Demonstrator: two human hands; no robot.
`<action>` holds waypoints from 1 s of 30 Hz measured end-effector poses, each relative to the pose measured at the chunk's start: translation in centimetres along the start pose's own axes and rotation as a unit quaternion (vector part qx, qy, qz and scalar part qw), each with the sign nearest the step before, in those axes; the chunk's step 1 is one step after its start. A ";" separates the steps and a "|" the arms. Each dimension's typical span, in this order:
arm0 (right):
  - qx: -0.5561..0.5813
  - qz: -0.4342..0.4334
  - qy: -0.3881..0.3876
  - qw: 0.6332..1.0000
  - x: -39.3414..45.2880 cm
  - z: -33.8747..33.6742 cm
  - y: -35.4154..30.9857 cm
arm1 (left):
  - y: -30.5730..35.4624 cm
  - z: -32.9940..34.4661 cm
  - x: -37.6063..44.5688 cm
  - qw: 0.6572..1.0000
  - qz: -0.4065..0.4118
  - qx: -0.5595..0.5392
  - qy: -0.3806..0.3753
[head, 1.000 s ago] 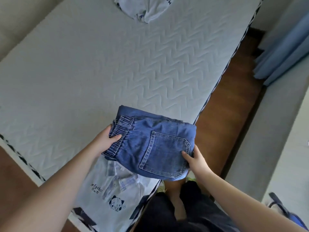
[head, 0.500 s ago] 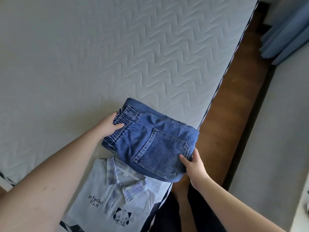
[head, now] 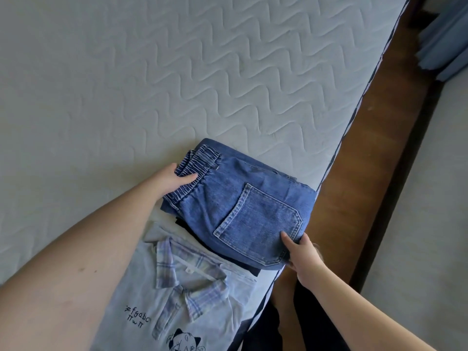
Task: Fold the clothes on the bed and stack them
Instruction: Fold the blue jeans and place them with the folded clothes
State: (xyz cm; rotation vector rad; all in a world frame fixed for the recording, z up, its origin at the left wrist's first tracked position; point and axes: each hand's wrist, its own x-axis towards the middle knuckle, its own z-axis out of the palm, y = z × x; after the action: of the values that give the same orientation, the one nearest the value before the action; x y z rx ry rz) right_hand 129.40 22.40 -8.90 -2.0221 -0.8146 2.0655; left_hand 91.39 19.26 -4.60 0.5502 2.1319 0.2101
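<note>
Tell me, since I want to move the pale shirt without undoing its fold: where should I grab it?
Probably by its two side edges below the plaid collar of the pale shirt, from the near side: it lies flat, and the folded jeans overlap its far end.

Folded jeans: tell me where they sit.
In the head view, the folded jeans lie near the mattress's right edge, beyond the light blue shirt, overlapping its top.

A pale quilted mattress [head: 177,72] (wavy stitching) fills the view; brown wooden floor [head: 367,173] runs beside it, blue curtain [head: 445,41] hanging top right.
</note>
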 end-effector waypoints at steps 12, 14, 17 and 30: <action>-0.011 -0.088 -0.021 0.996 -3.7 1.1 2.1 | -5.1 -2.9 -0.9 0.997 0.026 -0.055 -0.044; -0.025 -0.051 -0.027 0.998 -3.2 1.4 2.8 | -5.7 -2.1 -0.5 0.999 0.007 -0.041 -0.029; -0.038 -0.001 -0.047 0.998 -2.0 1.3 3.0 | -5.5 -0.2 -0.3 0.999 -0.020 0.002 0.030; -0.495 -0.466 0.128 0.722 -3.1 3.3 -0.7 | -1.7 7.4 -5.8 0.787 0.389 0.419 0.230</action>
State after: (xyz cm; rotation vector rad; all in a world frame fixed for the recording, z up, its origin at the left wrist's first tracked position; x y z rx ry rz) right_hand 126.35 20.66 -5.98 -1.4458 -2.5218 0.7328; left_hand 99.75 14.65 -5.26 2.0946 2.2549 -0.2119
